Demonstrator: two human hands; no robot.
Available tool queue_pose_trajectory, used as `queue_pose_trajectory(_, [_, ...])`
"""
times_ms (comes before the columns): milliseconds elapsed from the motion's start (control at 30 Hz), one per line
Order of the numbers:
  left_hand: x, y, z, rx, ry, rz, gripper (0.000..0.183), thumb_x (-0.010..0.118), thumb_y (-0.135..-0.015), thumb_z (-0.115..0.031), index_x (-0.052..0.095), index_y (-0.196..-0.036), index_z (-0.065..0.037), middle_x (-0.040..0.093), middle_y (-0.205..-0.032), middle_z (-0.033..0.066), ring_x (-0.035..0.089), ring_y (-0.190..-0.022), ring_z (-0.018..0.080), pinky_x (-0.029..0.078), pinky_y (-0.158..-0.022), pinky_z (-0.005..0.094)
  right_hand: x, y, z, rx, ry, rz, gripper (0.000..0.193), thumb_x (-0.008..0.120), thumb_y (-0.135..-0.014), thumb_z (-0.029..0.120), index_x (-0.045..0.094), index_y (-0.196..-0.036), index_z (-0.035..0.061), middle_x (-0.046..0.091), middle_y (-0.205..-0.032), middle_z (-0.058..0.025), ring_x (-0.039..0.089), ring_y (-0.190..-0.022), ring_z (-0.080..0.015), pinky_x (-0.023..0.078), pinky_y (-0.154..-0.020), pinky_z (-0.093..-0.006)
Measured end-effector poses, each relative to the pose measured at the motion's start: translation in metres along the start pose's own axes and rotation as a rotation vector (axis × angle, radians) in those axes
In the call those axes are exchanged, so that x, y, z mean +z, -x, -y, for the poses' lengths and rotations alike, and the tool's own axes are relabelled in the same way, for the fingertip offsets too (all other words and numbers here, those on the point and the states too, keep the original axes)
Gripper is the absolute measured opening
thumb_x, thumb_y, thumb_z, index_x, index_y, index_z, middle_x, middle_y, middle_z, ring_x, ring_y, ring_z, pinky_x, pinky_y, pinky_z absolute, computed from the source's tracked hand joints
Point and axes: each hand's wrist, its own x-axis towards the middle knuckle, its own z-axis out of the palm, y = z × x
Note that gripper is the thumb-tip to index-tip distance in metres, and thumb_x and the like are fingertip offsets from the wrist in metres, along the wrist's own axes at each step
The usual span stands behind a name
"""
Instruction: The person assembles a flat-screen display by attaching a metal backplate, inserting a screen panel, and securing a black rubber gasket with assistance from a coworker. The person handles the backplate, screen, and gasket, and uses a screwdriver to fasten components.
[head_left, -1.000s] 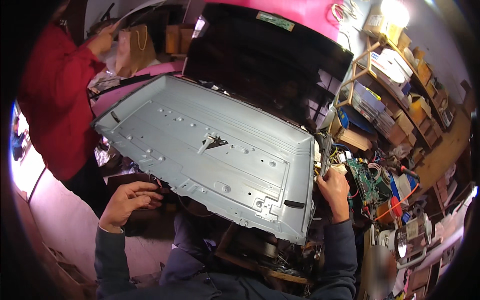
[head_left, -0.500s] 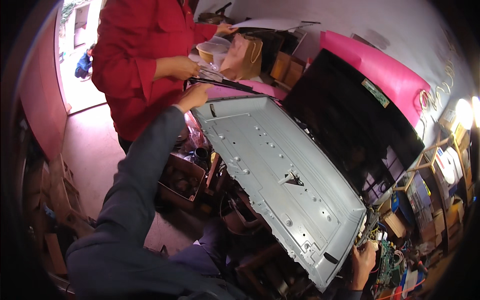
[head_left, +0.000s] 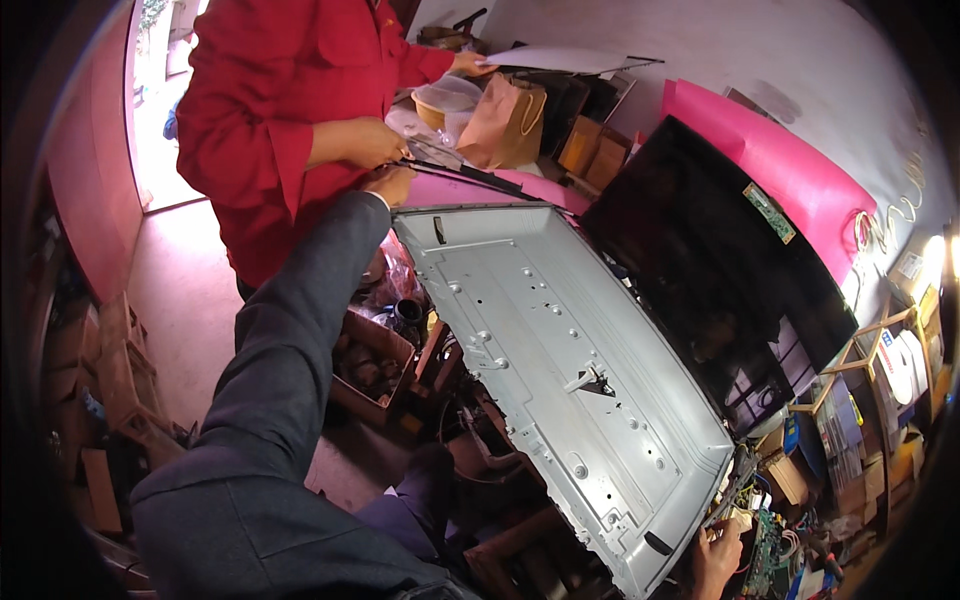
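Note:
A large grey metal TV back panel (head_left: 560, 370) lies slanted in front of me, with stamped ridges, screw bosses and a short post. My left hand (head_left: 390, 186) reaches to its far left corner, closed at the end of a thin black strip (head_left: 470, 177). Right beside it, a co-worker's hand (head_left: 370, 143) in a red sleeve also grips thin dark strips. My right hand (head_left: 716, 560) is at the panel's near right corner, fingers curled by a dark edge; what they hold is hidden. Behind the panel leans a black TV screen (head_left: 690, 260) with a green circuit board (head_left: 768, 212).
A pink foam sheet (head_left: 770, 150) stands behind the screen. Circuit boards and wires (head_left: 765, 550) crowd the right side, near shelves. Below the panel's left edge stands a box of dark parts (head_left: 375, 365). The co-worker's other hand (head_left: 472, 64) touches a white sheet (head_left: 560, 60).
My view has shifted, so the panel and screen sit slightly lower and farther right. My left hand has come closer to the co-worker's hand. My right hand stays at the near corner.

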Motion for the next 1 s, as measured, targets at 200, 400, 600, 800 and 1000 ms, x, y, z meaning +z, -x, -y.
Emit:
queue_pose_trajectory(200, [0.001,0.003,-0.008,0.072,0.032,0.012,0.054,0.054,-0.087,0.0,0.057,-0.14,-0.009,0.058,-0.139,0.0211,0.056,-0.129,0.0337,0.044,-0.107,0.0422,0.006,0.001,-0.014,-0.169,0.025,-0.114,0.028,0.075,-0.082,0.023,0.059,-0.091,0.0021,0.062,-0.072,-0.0177,0.06,-0.067,-0.0378,0.047,-0.064,-0.0442])
queue_pose_trajectory(400, [-0.012,0.012,-0.02,0.0,0.224,0.069,0.054,0.053,-0.085,0.0,0.059,-0.138,-0.009,0.062,-0.131,0.021,0.059,-0.115,0.0319,0.046,-0.097,0.0416,-0.015,0.003,0.0,-0.069,0.059,0.045,0.04,0.067,-0.091,0.044,0.066,-0.105,0.0066,0.068,-0.079,-0.0177,0.064,-0.075,-0.0396,0.05,-0.07,-0.0481])
queue_pose_trajectory(600, [-0.003,0.006,-0.017,0.105,0.167,0.056,0.057,0.046,-0.088,0.004,0.055,-0.143,-0.009,0.066,-0.124,0.0217,0.071,-0.087,0.0287,0.056,-0.071,0.041,-0.03,0.011,0.009,0.084,0.158,0.01,0.044,0.063,-0.092,0.052,0.069,-0.105,0.0099,0.071,-0.078,-0.0185,0.066,-0.07,-0.04,0.05,-0.063,-0.0486])
queue_pose_trajectory(800, [0.005,-0.013,-0.004,0.221,-0.051,0.006,0.065,0.047,-0.082,0.008,0.057,-0.142,-0.013,0.06,-0.137,0.0206,0.066,-0.114,0.0341,0.054,-0.092,0.0406,-0.044,0.039,0.009,0.047,-0.246,-0.198,0.028,0.063,-0.099,0.031,0.069,-0.093,0.0044,0.065,-0.071,-0.0122,0.057,-0.06,-0.0232,0.048,-0.058,-0.0371])
queue_pose_trajectory(1000, [0.013,-0.032,-0.004,0.212,-0.026,0.078,0.062,0.049,-0.081,0.004,0.059,-0.14,-0.014,0.057,-0.141,0.0197,0.058,-0.128,0.0341,0.045,-0.107,0.04,-0.067,0.066,0.016,0.103,-0.337,-0.225,0.033,0.059,-0.103,0.032,0.065,-0.086,0.0047,0.056,-0.065,-0.0093,0.048,-0.057,-0.0196,0.042,-0.056,-0.0346])
